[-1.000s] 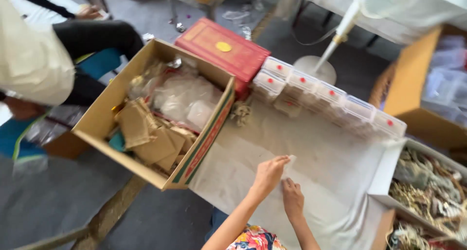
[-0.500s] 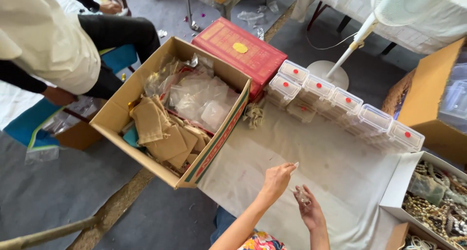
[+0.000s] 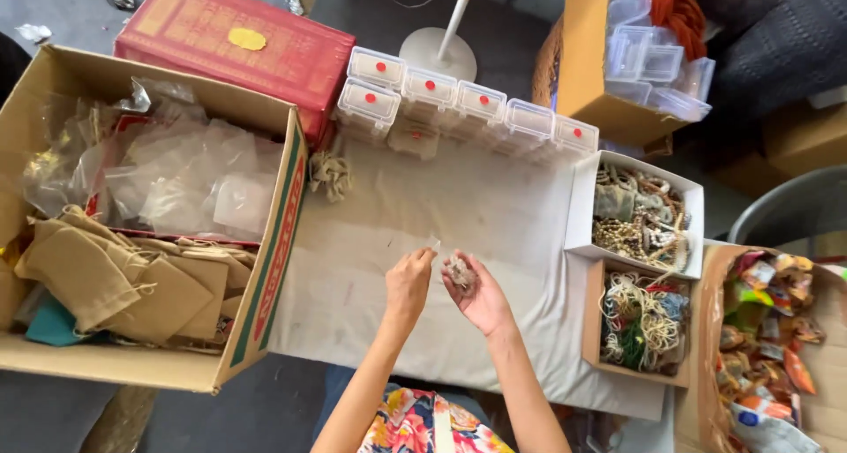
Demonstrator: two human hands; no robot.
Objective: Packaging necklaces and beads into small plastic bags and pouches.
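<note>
I see my right hand point(image 3: 476, 285) turned palm up over the white cloth point(image 3: 494, 206) on the bench, fingers cupped around a small greyish clump, maybe beads or cord; I cannot tell which. My left hand point(image 3: 408, 281) sits just beside it, fingers pinched narrow on what looks like a small clear bag point(image 3: 433, 244) pointing up and away from me. The clump lies directly right of the left hand, nearly touching, with no clear long axis. The cardboard box of burlap pouches point(image 3: 132, 232) stands well off to the left, the row of clear lidded boxes point(image 3: 459, 104) beyond. Compared with half a second ago, both hands have drawn closer together and the view has swung right.
</note>
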